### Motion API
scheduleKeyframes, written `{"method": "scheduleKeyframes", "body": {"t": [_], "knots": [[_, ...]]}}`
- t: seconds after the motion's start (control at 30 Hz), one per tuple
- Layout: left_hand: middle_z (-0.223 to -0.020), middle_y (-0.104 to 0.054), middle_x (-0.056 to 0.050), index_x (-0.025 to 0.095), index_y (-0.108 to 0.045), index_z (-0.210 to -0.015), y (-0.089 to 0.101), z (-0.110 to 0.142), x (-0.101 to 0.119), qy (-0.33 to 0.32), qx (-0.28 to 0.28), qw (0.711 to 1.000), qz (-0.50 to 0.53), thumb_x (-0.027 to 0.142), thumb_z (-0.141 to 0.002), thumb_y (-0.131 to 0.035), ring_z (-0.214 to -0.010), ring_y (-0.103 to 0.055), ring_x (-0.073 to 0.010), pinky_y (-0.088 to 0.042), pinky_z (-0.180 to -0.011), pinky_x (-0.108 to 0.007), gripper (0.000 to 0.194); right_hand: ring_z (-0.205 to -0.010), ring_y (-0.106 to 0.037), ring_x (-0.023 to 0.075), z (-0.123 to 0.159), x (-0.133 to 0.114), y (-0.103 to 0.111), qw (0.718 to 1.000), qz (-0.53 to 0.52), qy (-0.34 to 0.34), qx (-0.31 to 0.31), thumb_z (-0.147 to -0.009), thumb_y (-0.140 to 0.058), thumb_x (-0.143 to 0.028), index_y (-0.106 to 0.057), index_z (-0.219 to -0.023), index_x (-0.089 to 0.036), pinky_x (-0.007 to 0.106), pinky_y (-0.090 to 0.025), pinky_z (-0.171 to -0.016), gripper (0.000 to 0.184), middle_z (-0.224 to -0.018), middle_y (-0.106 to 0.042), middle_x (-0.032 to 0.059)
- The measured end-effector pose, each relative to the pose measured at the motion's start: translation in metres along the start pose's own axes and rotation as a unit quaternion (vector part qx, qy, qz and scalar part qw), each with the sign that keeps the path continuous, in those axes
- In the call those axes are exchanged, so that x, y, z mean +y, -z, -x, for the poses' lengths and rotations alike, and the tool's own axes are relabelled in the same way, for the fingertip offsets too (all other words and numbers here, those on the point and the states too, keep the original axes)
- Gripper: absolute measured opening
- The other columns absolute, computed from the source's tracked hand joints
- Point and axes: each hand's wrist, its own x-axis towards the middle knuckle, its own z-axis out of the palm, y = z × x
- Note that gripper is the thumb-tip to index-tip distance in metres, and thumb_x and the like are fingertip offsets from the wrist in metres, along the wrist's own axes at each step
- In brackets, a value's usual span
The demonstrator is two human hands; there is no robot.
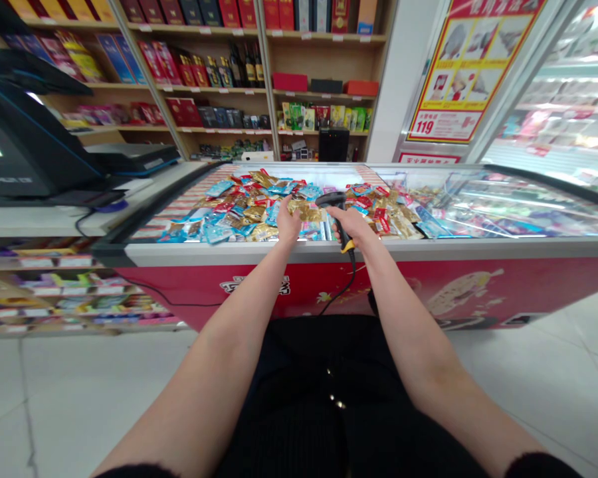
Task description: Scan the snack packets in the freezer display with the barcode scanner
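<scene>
My right hand (351, 224) is wrapped around the handle of a black barcode scanner (333, 198) with yellow trim at its base. The scanner head points left, toward my left hand (289, 222). Between that hand's thumb and fingers is a small gold snack packet (306, 211), partly hidden by the fingers. Beneath both hands, many blue, red and gold packets (224, 207) lie in a loose heap over the top of the chest freezer (179, 252). From the scanner's handle a black cable (349, 282) hangs down in front of the freezer.
A checkout terminal (24, 133) and a flat black device (134, 158) stand on the counter (70, 222) at left. Shelves (199, 86) of boxes and bottles rise behind. Through the freezer's right glass (478, 199) more wrapped goods show. A red sign (473, 73) hangs at the back.
</scene>
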Motion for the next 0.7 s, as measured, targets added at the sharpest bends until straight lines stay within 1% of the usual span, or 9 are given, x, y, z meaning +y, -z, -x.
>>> {"method": "scheduleKeyframes", "body": {"t": [0.13, 0.3, 0.47, 0.7], "knots": [[-0.138, -0.062, -0.008, 0.023, -0.058, -0.134, -0.0008, -0.0009, -0.0024, 0.000, 0.003, 1.000, 0.001, 0.011, -0.081, -0.055, -0.129, -0.056, -0.0245, -0.039, -0.116, -0.041, 0.054, -0.034, -0.047, 0.0109, -0.0003, 0.0016, 0.0012, 1.000, -0.009, -0.005, 0.005, -0.093, -0.061, -0.031, -0.052, -0.067, -0.019, 0.022, -0.040, -0.033, 0.030, -0.046, -0.052, -0.0021], [-0.139, -0.062, -0.008, 0.023, -0.059, -0.133, -0.0020, -0.0029, -0.0036, -0.001, 0.001, 1.000, -0.004, 0.009, -0.080, -0.053, -0.132, -0.054, -0.0242, -0.038, -0.117, -0.040, 0.055, -0.033, -0.046, 0.0104, 0.0008, 0.0003, 0.0008, 1.000, -0.025, -0.005, -0.009, -0.093, -0.060, -0.028, -0.054, -0.072, -0.018, 0.021, -0.038, -0.033, 0.024, -0.045, -0.051, -0.0035], [-0.138, -0.062, -0.008, 0.024, -0.058, -0.133, -0.0022, -0.0031, -0.0044, -0.003, 0.001, 1.000, -0.002, 0.009, -0.079, -0.053, -0.129, -0.055, -0.0244, -0.039, -0.116, -0.042, 0.056, -0.032, -0.046, 0.0104, -0.0002, -0.0016, -0.0005, 1.000, -0.020, -0.011, -0.008, -0.094, -0.059, -0.029, -0.052, -0.071, -0.019, 0.020, -0.038, -0.033, 0.026, -0.043, -0.050, -0.0034], [-0.139, -0.062, -0.009, 0.022, -0.058, -0.132, -0.0016, -0.0014, -0.0020, 0.003, 0.001, 1.000, 0.002, 0.010, -0.079, -0.053, -0.128, -0.056, -0.0248, -0.040, -0.116, -0.042, 0.055, -0.033, -0.046, 0.0106, -0.0014, -0.0005, -0.0003, 1.000, -0.013, -0.011, -0.011, -0.095, -0.059, -0.030, -0.052, -0.070, -0.018, 0.021, -0.039, -0.033, 0.029, -0.044, -0.051, -0.0033]]}}
